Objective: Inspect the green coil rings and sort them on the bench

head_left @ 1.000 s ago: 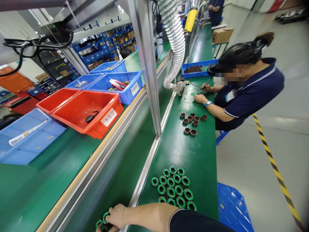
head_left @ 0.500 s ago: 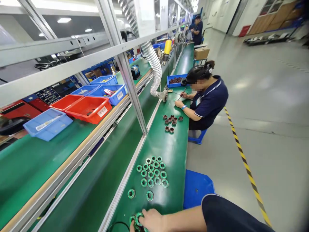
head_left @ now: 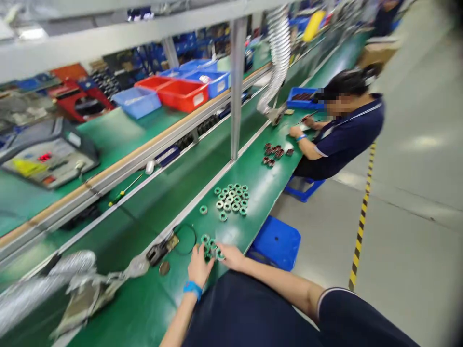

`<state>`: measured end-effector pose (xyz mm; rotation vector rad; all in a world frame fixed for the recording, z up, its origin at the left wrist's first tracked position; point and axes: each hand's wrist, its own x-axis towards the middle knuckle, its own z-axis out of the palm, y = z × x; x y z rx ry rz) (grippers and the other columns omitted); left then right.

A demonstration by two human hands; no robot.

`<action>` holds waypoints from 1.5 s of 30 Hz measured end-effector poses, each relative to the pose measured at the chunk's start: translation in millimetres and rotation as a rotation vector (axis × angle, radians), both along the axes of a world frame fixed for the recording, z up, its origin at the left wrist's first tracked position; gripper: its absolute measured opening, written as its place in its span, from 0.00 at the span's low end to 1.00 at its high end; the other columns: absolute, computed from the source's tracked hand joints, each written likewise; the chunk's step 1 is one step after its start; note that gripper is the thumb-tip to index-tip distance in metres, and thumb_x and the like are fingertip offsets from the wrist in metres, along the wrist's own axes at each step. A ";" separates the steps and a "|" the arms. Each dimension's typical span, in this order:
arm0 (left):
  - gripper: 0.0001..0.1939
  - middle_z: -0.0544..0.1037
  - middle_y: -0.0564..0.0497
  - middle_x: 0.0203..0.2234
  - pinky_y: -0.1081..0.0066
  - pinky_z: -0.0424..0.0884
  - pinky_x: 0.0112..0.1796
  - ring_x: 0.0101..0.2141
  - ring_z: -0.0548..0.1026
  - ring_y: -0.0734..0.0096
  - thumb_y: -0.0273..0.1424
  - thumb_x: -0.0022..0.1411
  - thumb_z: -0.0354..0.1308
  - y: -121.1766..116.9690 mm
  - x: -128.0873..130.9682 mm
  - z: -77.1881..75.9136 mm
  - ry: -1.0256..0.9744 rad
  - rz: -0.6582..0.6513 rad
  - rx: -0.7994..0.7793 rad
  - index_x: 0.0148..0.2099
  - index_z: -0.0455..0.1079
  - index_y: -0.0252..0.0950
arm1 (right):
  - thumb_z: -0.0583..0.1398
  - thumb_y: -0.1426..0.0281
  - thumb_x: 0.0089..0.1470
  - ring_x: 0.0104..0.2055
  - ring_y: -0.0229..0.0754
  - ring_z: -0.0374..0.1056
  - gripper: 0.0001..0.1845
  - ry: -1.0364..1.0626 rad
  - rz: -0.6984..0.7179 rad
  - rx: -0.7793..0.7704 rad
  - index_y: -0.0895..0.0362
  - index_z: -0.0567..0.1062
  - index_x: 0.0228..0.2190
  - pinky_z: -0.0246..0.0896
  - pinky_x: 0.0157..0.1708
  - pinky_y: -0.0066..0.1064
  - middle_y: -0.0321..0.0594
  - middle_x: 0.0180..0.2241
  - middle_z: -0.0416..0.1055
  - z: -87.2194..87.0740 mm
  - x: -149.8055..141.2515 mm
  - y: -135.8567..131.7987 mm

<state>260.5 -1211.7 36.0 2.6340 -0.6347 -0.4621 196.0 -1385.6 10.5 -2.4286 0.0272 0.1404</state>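
My view had just swung so both hands showed: left hand (head_left: 198,268) and right hand (head_left: 230,255) flanked a small ring cluster (head_left: 205,239) on the bench (head_left: 262,185), fingers touching it, grip unclear to me; handling centred there, beside the larger ring group (head_left: 232,194).

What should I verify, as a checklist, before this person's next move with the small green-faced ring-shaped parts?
1. Left hand at the small cluster of green-faced rings: ok, fingers beside it.
2. Right hand at the same cluster: ok, on its other side.
3. Firm grip on any ring: cannot tell; fingers and rings blur together.
4. All green-faced rings in one group: not ok; a larger group lies farther along the green bench top, with a lone ring apart from it.
5. Thin black cable loop free of the left hand: cannot tell; very close.
6. Co-worker's hands well away: ok, farther down the bench.
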 end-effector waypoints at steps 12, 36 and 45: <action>0.24 0.76 0.42 0.45 0.63 0.70 0.50 0.45 0.74 0.66 0.32 0.54 0.66 34.9 -53.2 84.8 0.539 0.232 -0.908 0.52 0.69 0.31 | 0.62 0.72 0.49 0.43 0.43 0.69 0.40 -0.264 -0.147 0.461 0.53 0.54 0.61 0.66 0.48 0.41 0.46 0.52 0.68 77.0 -54.4 61.6; 0.15 0.71 0.46 0.44 0.73 0.73 0.36 0.37 0.73 0.73 0.37 0.66 0.56 149.9 -113.6 139.8 0.182 0.247 -0.853 0.53 0.73 0.40 | 0.60 0.58 0.59 0.45 0.47 0.71 0.26 0.494 0.015 1.378 0.57 0.67 0.54 0.73 0.41 0.42 0.48 0.48 0.69 137.4 -59.0 147.2; 0.22 0.67 0.48 0.43 0.72 0.74 0.40 0.38 0.70 0.73 0.33 0.65 0.57 161.0 -128.2 144.7 0.032 0.169 -0.742 0.60 0.66 0.44 | 0.65 0.58 0.54 0.49 0.46 0.69 0.40 0.542 0.139 1.225 0.55 0.57 0.62 0.70 0.49 0.43 0.49 0.59 0.61 139.3 -60.6 148.9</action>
